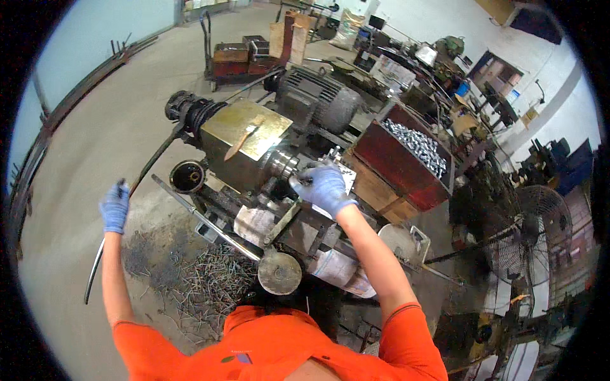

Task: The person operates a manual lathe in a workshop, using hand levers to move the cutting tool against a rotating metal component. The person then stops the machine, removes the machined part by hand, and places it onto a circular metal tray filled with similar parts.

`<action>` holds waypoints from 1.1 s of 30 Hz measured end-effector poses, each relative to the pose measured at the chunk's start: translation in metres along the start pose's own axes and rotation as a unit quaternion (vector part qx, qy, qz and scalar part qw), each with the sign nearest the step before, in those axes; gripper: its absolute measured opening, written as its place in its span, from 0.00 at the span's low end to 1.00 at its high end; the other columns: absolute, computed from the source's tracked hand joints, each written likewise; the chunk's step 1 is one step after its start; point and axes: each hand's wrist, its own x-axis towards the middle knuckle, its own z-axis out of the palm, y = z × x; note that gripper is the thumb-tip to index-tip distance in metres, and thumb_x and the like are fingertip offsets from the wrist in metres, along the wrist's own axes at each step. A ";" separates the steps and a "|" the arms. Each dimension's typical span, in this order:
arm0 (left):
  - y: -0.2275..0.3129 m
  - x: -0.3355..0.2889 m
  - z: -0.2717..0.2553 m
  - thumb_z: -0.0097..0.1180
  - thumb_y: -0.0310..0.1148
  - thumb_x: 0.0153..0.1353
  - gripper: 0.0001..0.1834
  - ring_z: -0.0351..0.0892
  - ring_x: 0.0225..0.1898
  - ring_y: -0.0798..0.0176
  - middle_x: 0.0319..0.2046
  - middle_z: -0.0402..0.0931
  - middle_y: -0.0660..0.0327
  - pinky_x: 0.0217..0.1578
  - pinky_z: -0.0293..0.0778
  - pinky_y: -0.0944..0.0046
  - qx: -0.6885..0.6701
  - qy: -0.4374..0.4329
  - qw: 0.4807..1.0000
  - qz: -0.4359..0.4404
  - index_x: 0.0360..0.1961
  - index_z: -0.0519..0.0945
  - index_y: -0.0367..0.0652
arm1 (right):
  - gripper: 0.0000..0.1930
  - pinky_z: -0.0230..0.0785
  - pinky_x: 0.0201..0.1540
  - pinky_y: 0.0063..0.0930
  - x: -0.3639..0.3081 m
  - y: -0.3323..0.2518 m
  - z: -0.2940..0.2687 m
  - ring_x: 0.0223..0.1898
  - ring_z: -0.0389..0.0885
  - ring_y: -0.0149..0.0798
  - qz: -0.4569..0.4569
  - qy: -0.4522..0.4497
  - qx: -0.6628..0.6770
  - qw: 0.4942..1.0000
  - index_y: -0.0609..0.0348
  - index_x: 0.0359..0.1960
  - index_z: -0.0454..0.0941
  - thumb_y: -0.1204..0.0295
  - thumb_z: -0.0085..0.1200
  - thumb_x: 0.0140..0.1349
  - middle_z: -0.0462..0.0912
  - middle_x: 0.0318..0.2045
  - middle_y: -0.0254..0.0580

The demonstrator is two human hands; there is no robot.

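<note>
My left hand (115,208), in a blue-grey glove, is out to the left with its fingers closed at a long, thin metal lever (150,166). The lever runs from the machine's left end down past my wrist. My right hand (325,188), gloved alike, is at the machine's round metal chuck (283,164). Its fingers are bent together beside the chuck; whatever they pinch is too small to make out. The chuck sticks out of a boxy headstock (238,166) with a brass-coloured top, where a wooden-handled brush (243,141) lies.
A red-brown bin (381,159) full of small metal parts stands right of the machine, beside a ribbed motor (318,98). A silver bar (210,222) slants across the front. Metal scraps (213,276) cover the floor below. A caged fan (530,235) stands at right.
</note>
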 end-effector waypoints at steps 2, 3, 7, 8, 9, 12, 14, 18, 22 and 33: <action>-0.032 0.013 -0.023 0.48 0.51 0.58 0.18 0.78 0.31 0.48 0.29 0.79 0.54 0.33 0.73 0.51 0.009 0.064 0.998 -0.013 0.40 0.78 0.52 | 0.29 0.66 0.46 0.41 0.026 -0.010 0.014 0.41 0.77 0.50 0.011 -0.113 -0.069 0.991 0.56 0.32 0.82 0.42 0.41 0.55 0.80 0.33 0.51; -0.055 0.014 -0.008 0.48 0.52 0.58 0.19 0.78 0.30 0.47 0.29 0.79 0.54 0.33 0.73 0.51 0.044 0.000 0.998 -0.039 0.38 0.78 0.51 | 0.30 0.66 0.46 0.42 0.035 -0.002 0.036 0.39 0.77 0.50 0.019 -0.092 -0.099 0.991 0.59 0.30 0.82 0.42 0.41 0.54 0.80 0.31 0.54; -0.010 -0.052 0.002 0.47 0.57 0.56 0.24 0.78 0.30 0.45 0.26 0.78 0.51 0.33 0.72 0.49 0.103 -0.055 0.990 -0.073 0.32 0.77 0.46 | 0.32 0.67 0.43 0.42 0.035 -0.005 0.034 0.33 0.79 0.51 -0.007 -0.042 -0.101 0.994 0.64 0.26 0.81 0.43 0.41 0.54 0.80 0.26 0.55; 0.009 -0.071 -0.018 0.47 0.57 0.56 0.24 0.78 0.30 0.45 0.26 0.78 0.50 0.33 0.71 0.49 0.096 -0.082 0.989 -0.081 0.32 0.77 0.46 | 0.31 0.67 0.43 0.42 0.033 -0.011 0.031 0.32 0.79 0.51 -0.013 -0.055 -0.083 0.995 0.64 0.26 0.81 0.43 0.41 0.54 0.80 0.25 0.54; 0.023 -0.084 -0.022 0.48 0.57 0.56 0.24 0.78 0.31 0.45 0.26 0.78 0.49 0.33 0.71 0.48 0.078 -0.112 0.987 -0.087 0.32 0.77 0.45 | 0.31 0.68 0.42 0.41 0.032 -0.014 0.029 0.31 0.79 0.51 -0.014 -0.069 -0.076 0.995 0.63 0.26 0.81 0.43 0.42 0.54 0.80 0.25 0.54; 0.050 -0.105 -0.024 0.49 0.55 0.55 0.22 0.78 0.31 0.44 0.27 0.78 0.49 0.34 0.71 0.48 0.082 -0.105 0.985 -0.108 0.32 0.77 0.45 | 0.29 0.69 0.41 0.40 0.030 -0.012 0.031 0.32 0.80 0.50 0.012 -0.074 -0.065 0.995 0.62 0.25 0.81 0.44 0.43 0.54 0.81 0.26 0.54; 0.058 -0.104 -0.029 0.51 0.54 0.53 0.21 0.78 0.31 0.45 0.27 0.78 0.49 0.34 0.72 0.48 0.105 -0.113 0.982 -0.107 0.32 0.77 0.45 | 0.28 0.70 0.42 0.40 0.030 -0.010 0.032 0.33 0.80 0.50 0.000 -0.043 -0.047 0.998 0.62 0.26 0.81 0.45 0.46 0.53 0.81 0.26 0.53; 0.058 -0.105 -0.025 0.52 0.52 0.52 0.22 0.78 0.32 0.44 0.28 0.78 0.48 0.35 0.72 0.49 0.103 -0.097 0.986 -0.091 0.38 0.76 0.46 | 0.27 0.66 0.47 0.39 0.035 -0.005 0.039 0.34 0.79 0.50 0.009 -0.035 -0.074 0.997 0.62 0.29 0.80 0.46 0.47 0.53 0.81 0.27 0.53; 0.062 -0.102 -0.027 0.52 0.52 0.53 0.25 0.78 0.32 0.44 0.28 0.79 0.48 0.35 0.72 0.49 0.108 -0.114 0.984 -0.090 0.45 0.74 0.46 | 0.24 0.64 0.46 0.38 0.025 0.005 0.033 0.35 0.78 0.51 0.031 0.025 -0.089 0.995 0.57 0.37 0.77 0.48 0.49 0.52 0.80 0.28 0.52; 0.125 -0.065 -0.044 0.51 0.49 0.57 0.26 0.77 0.27 0.53 0.29 0.78 0.56 0.31 0.71 0.54 -0.073 -0.001 0.995 0.073 0.53 0.71 0.47 | 0.23 0.61 0.54 0.44 -0.058 0.086 -0.108 0.50 0.69 0.57 0.104 0.352 -0.152 0.918 0.55 0.44 0.77 0.55 0.56 0.50 0.70 0.51 0.56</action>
